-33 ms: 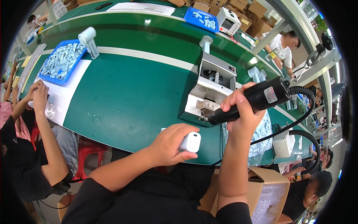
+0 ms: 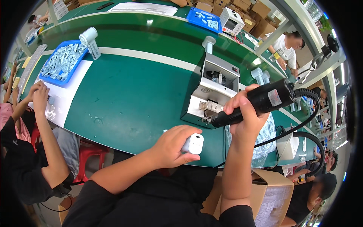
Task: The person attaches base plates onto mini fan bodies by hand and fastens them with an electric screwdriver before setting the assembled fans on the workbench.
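Black driver (image 2: 264, 98) gripped in my right hand (image 2: 247, 115).
Left hand (image 2: 174, 147) pinches pale housing (image 2: 195, 144); loose pinch could drop it, tilted wrist could scrape metal machine (image 2: 215, 90).

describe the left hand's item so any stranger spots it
At the green table, nearer than the silver boxy machine, the left hand holds a small white rounded block. Its dark-slotted end sets it apart from the black cylindrical tool.

White printed label (image 2: 274, 97) on black power screwdriver (image 2: 260, 99); dark lettering (image 2: 95, 51) on pale-blue handheld device (image 2: 89, 36).
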The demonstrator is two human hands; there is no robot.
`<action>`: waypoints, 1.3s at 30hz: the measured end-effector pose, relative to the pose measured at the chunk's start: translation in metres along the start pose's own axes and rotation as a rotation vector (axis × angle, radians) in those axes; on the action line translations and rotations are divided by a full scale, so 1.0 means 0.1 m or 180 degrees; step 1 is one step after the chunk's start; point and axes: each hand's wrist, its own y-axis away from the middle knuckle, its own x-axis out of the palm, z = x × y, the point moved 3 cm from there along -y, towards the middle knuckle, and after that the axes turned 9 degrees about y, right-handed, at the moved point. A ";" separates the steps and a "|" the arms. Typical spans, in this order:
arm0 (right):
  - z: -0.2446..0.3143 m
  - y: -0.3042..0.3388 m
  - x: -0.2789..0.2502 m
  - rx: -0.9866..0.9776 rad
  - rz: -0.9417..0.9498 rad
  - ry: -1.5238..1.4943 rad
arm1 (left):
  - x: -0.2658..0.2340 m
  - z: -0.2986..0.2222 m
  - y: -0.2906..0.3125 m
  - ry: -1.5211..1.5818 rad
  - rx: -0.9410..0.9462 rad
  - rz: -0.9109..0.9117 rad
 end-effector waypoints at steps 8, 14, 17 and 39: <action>0.81 0.24 -0.02 -0.0447 0.0493 -0.0675 | 0.04 -0.01 -0.02 -0.0063 0.0064 0.0071; 0.99 0.37 0.14 -0.0637 0.0823 -0.0636 | 0.07 -0.02 -0.06 -0.0123 0.0090 0.0126; 0.93 0.39 0.20 -0.0496 0.0882 -0.0644 | 0.05 -0.05 -0.05 -0.0226 0.0096 0.0090; 0.93 0.39 0.14 -0.0258 0.0896 -0.0821 | 0.08 -0.05 -0.06 -0.0166 0.0101 0.0160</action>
